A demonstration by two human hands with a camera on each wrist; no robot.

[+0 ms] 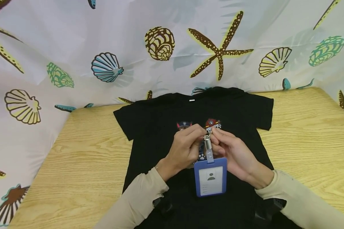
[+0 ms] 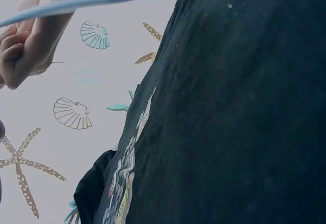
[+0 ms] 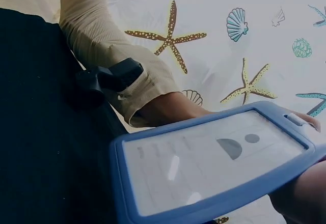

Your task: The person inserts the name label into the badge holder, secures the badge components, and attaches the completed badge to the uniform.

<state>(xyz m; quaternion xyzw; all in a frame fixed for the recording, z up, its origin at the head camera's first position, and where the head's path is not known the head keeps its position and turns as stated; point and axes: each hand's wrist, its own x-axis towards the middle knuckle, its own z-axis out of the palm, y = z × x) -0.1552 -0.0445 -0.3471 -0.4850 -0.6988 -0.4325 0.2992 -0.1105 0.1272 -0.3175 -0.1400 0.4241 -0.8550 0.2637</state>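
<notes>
A blue badge holder (image 1: 211, 184) hangs upright in front of the black T-shirt (image 1: 157, 152), its white card facing me. A clear strap (image 1: 210, 156) joins it to a silver metal clip (image 1: 207, 143). My left hand (image 1: 186, 146) pinches the clip's upper end from the left with curled fingers. From the right, my right hand (image 1: 237, 156) pinches the top of the same clip between thumb and fingers. The fingertips nearly meet there and partly hide the clip's top. In the right wrist view the badge holder (image 3: 214, 158) appears large and tilted; the left wrist view shows its thin edge.
The T-shirt lies spread on a wooden table (image 1: 83, 165), collar toward the back. Cartoon prints show on its chest, partly behind the hands. A white cloth (image 1: 131, 38) with shells and starfish hangs behind and at the sides. Black wrist devices sit at both cuffs.
</notes>
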